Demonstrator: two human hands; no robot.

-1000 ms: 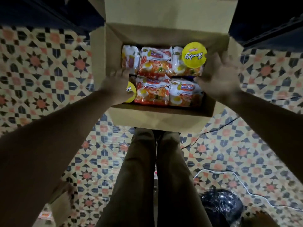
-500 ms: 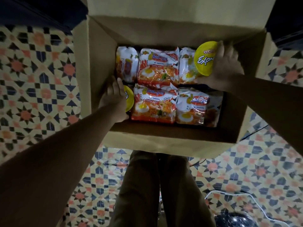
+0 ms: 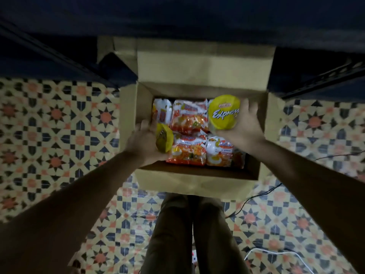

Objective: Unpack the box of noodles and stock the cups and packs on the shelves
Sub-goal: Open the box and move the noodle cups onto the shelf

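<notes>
Both arms reach forward, left hand (image 3: 143, 142) and right hand (image 3: 245, 126) each curled in grip.

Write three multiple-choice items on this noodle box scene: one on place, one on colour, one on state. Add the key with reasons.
1. Where does the box stand?
A. on the tiled floor
B. on a chair
C. on a counter

2. What colour is the lid of the cup in the right hand?
A. blue
B. yellow
C. green

3. What is the left hand doing?
A. hanging idle
B. folding a flap
C. holding a second cup

Key: A, patterned tiles surround the box; B, the Express lid is yellow; C, its fingers wrap the tilted cup.
</notes>
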